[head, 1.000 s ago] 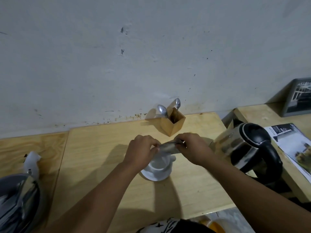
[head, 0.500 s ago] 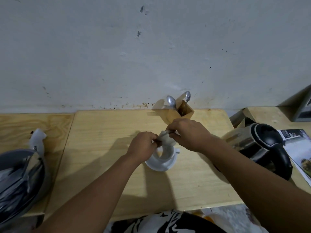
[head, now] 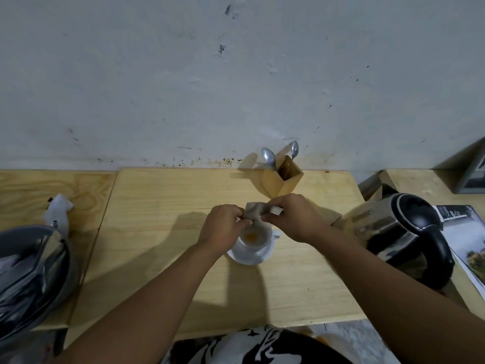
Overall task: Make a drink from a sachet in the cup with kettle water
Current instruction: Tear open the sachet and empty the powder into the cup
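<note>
A white cup (head: 258,241) stands on a white saucer (head: 249,257) in the middle of the wooden table (head: 162,206). Orange powder lies on the cup's bottom. Directly above the cup, both hands hold a small grey-brown sachet (head: 254,210) tilted mouth-down. My left hand (head: 223,227) pinches its left edge and my right hand (head: 291,218) pinches its right edge. A steel kettle (head: 399,232) with a black lid and handle stands to the right of the cup.
A wooden holder (head: 282,179) with two spoons stands at the wall behind the cup. A magazine (head: 467,232) lies right of the kettle. A grey bowl with dark wrapping (head: 29,271) and a white packet (head: 59,214) sit at the left.
The sachet has tipped from lying flat across the cup to mouth-down over it, and orange powder now shows in the cup. The camera has tilted and come closer.
</note>
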